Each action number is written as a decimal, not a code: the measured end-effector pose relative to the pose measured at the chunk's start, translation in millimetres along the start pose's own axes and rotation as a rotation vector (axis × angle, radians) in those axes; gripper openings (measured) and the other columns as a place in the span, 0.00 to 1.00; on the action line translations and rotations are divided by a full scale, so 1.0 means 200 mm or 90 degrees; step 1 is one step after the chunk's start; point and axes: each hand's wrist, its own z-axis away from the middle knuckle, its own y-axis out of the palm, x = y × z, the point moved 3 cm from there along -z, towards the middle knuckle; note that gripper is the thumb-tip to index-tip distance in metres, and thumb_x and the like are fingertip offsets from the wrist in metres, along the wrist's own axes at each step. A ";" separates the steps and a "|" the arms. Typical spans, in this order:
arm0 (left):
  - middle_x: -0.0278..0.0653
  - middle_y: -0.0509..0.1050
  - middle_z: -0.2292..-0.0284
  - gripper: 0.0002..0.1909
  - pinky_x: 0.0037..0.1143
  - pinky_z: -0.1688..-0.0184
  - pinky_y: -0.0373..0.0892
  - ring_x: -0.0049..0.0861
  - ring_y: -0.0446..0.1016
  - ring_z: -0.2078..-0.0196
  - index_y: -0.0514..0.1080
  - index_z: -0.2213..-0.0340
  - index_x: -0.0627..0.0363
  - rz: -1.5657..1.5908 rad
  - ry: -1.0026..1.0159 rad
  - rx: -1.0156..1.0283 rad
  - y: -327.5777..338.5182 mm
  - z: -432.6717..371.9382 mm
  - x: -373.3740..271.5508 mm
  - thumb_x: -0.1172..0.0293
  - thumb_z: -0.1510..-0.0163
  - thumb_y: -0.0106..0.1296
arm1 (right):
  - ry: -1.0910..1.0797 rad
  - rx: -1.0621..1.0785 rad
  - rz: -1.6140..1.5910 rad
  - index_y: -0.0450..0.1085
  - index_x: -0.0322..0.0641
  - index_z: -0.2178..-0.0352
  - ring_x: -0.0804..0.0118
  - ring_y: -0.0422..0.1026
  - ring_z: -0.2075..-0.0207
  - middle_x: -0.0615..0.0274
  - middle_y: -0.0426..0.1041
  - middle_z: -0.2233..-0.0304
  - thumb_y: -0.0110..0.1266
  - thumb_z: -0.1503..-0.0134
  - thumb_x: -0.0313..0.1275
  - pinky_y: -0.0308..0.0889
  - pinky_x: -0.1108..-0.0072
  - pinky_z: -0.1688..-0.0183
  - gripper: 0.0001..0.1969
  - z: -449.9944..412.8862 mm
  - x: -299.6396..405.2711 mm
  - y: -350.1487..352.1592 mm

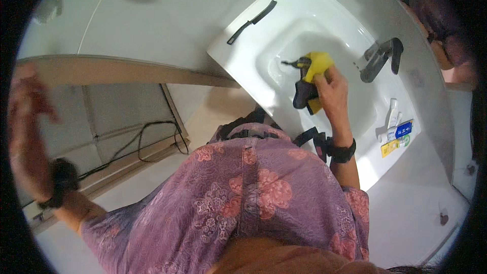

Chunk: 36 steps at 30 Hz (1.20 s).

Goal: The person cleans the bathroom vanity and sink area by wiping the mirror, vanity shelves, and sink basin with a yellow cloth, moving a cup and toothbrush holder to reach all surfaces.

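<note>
My right hand [334, 90] is over the white washbasin [243, 59], closed around a yellow-and-black pistol-shaped tool [304, 93] that looks like a cordless drill. A thin black tip points left from it over the bowl. The fingers cover part of its yellow body, and the exact kind of tool is hard to tell. Far to the left, my left hand [30, 99] is raised in front of the tan ledge [114, 73]. It is blurred; the thumb stands away from the fingers, and nothing shows in it. Both wrists wear dark bands.
A slim black comb-like object [252, 23] lies on the basin's upper-left rim. Right of the bowl stands a dark grey faucet [380, 61]. Several tubes [395, 131] lie on the right corner. A black cable [140, 137] loops by the framed panel [127, 102] at left.
</note>
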 end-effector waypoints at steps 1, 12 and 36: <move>0.45 0.69 0.60 0.07 0.18 0.79 0.65 0.21 0.70 0.74 0.72 0.70 0.63 0.095 -0.019 0.106 0.12 0.04 0.18 0.75 0.49 0.46 | -0.002 -0.002 0.005 0.67 0.31 0.70 0.63 0.71 0.74 0.51 0.71 0.77 0.48 0.53 0.30 0.65 0.73 0.70 0.12 -0.05 0.02 0.00; 0.51 0.73 0.71 0.25 0.34 0.70 0.74 0.36 0.75 0.71 0.61 0.55 0.73 0.959 -0.500 0.367 1.46 0.19 0.60 0.59 0.40 0.32 | -0.264 0.010 -0.129 0.66 0.37 0.63 0.59 0.71 0.65 0.53 0.71 0.67 0.53 0.52 0.36 0.65 0.76 0.60 0.17 -0.81 0.25 0.08; 0.53 0.73 0.67 0.11 0.30 0.65 0.71 0.41 0.75 0.66 0.69 0.63 0.67 0.200 0.009 0.189 1.93 0.35 1.01 0.78 0.50 0.47 | 0.608 0.152 0.003 0.62 0.26 0.53 0.75 0.68 0.72 0.58 0.72 0.71 0.47 0.46 0.30 0.64 0.84 0.68 0.21 0.99 -0.50 0.14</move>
